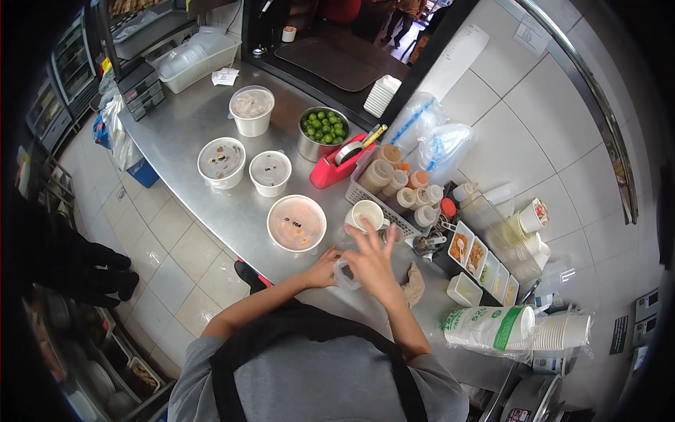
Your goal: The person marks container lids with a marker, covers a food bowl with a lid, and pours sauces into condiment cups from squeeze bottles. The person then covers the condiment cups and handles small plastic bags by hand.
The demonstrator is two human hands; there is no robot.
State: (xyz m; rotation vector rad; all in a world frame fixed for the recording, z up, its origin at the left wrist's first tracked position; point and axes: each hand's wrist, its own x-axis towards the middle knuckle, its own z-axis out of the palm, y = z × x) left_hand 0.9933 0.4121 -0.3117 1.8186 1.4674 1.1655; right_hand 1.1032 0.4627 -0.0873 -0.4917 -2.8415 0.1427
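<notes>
My left hand [323, 269] is closed around the side of a small clear plastic container [346, 274] at the table's front edge; its exact kind is hard to make out. Above it is my right hand [370, 259], fingers stretched apart, the thumb side near the plastic. Its fingertips overlap the view of a white cup [366, 213]. Left of the hands stands a lidded tub with orange contents [296, 224]. Farther back are three more lidded white tubs, one small [271, 174], one with brownish contents [221, 163] and one with pale contents [252, 111].
A steel pot of limes [323, 128] stands behind a red tape dispenser [337, 163]. Sauce bottles fill a grey basket [360, 188]. To the right are a topping tray [472, 257], a beige cloth [413, 285] and bagged paper cups [492, 328]. Another person's legs [91, 264] show at left.
</notes>
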